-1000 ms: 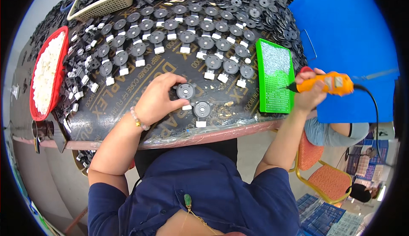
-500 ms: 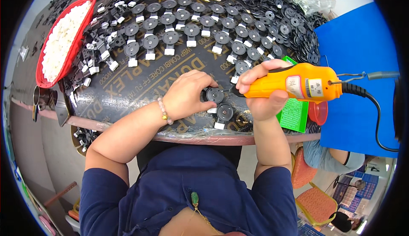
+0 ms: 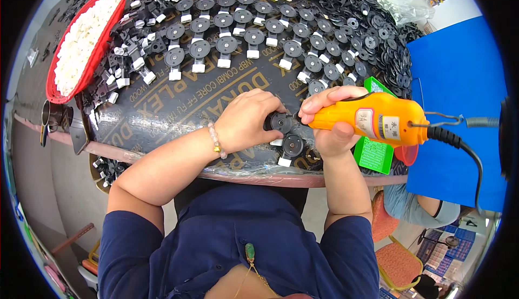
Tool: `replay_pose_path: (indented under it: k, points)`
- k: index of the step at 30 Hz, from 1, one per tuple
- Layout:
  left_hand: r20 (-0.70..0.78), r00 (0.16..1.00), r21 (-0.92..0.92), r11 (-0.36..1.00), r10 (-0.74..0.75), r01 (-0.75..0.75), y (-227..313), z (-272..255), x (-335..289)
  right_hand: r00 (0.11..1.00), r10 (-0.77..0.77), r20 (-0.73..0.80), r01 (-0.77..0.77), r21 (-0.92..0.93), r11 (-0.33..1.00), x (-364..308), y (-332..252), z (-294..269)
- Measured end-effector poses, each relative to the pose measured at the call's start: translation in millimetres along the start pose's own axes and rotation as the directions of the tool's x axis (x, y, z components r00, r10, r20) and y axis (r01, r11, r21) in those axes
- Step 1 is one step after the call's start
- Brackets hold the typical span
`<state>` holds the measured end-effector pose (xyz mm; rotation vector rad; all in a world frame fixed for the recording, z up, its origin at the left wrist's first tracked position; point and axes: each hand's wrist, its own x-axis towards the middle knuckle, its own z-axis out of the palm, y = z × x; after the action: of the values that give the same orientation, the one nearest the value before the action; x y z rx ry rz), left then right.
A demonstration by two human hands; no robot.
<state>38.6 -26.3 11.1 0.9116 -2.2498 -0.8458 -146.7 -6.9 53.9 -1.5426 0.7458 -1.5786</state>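
Observation:
My left hand (image 3: 250,118) pinches a black disc part (image 3: 281,123) between thumb and fingers, low over the near edge of the table. A corded orange electric screwdriver (image 3: 373,119) lies in my right hand (image 3: 331,129), fingers wrapped round its front end. Its dark tip points left and meets the far right side of the held disc; whether it sits in a screw is too small to tell. Right beside that disc, nearer to me, rests another black disc assembly (image 3: 292,145) with a white end. A bracelet is on my left wrist.
Rows of finished-looking disc assemblies (image 3: 226,44) with white ends spread across the dark table. Loose black discs (image 3: 373,42) heap up at the right. A red basket (image 3: 125,7) of white pieces stands left. Green trays (image 3: 390,161) and a red bowl (image 3: 406,156) sit by a blue panel (image 3: 454,110).
The whole view has shifted slightly, so the table's things appear a little right and lower. Both hands keep their grips; the screwdriver's back end has dipped a little toward me.

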Motion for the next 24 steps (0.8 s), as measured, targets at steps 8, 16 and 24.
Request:
replay_pose_path:
  k: [8, 16, 24]
  points:
    - [-0.139, 0.986, 0.004, 0.996, 0.094, -0.094, -1, 2, 3, 0.995, -0.091, -0.033, 0.095, 0.148, 0.984, 1, -10, -9]
    - [-0.108, 0.965, -0.019, 0.97, 0.24, -0.243, -6, 1, 3, 0.961, -0.265, 0.076, 0.248, 0.179, 0.952, 5, -18, -3]
    - [-0.271, 0.928, 0.079, 0.967, 0.254, -0.241, -7, 8, 5, 0.947, -0.319, -0.036, 0.32, 0.182, 0.93, 4, -15, -2]
